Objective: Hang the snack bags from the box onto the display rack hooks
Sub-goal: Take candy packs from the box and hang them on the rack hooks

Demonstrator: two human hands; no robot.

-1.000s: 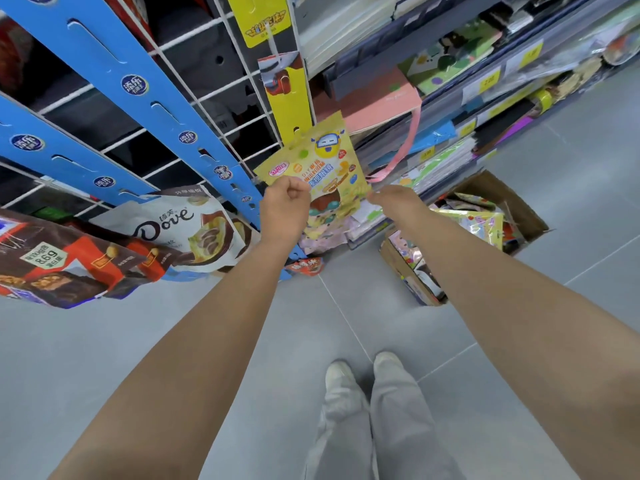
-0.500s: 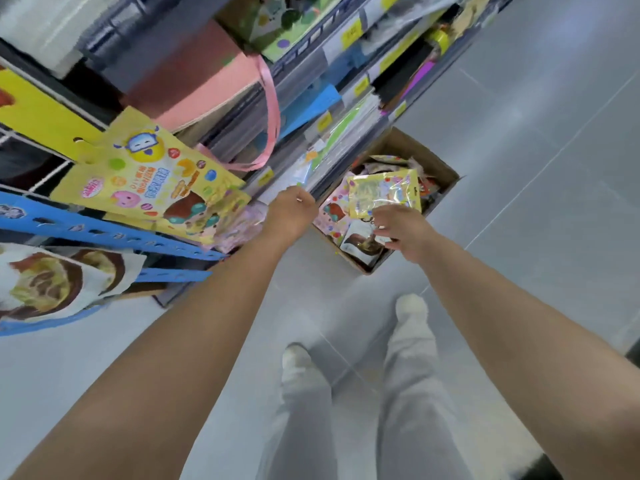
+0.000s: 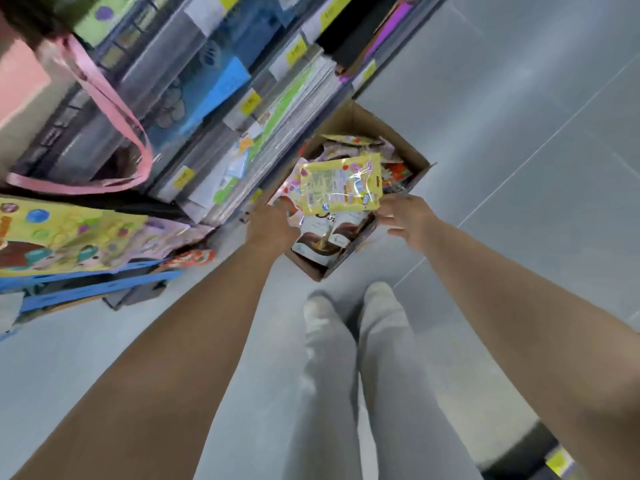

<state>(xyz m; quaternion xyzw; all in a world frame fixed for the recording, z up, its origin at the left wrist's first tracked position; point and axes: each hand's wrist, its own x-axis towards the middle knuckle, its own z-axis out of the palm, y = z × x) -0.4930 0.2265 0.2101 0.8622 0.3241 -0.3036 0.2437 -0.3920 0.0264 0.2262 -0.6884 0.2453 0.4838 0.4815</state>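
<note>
A brown cardboard box [image 3: 367,120] stands on the floor against the shelving, full of snack bags. A yellow snack bag [image 3: 341,187] lies on top of the pile, above a white and brown chocolate bag [image 3: 320,239]. My left hand [image 3: 273,225] reaches into the box at the yellow bag's lower left corner; its fingertips are hidden, so any grip is unclear. My right hand [image 3: 405,216] is at the bag's lower right corner with fingers spread. At the left, a yellow bag [image 3: 69,233] hangs on the blue display rack [image 3: 86,292].
Shelves of stationery with yellow price tags [image 3: 207,109] run along the left, close behind the box. A pink bag strap [image 3: 114,109] hangs from an upper shelf. My legs [image 3: 346,375] stand on the grey tiled floor [image 3: 519,168] just before the box.
My view swung from the rack down to the box. Both hands left the hung yellow bag and dropped to the yellow bag in the box.
</note>
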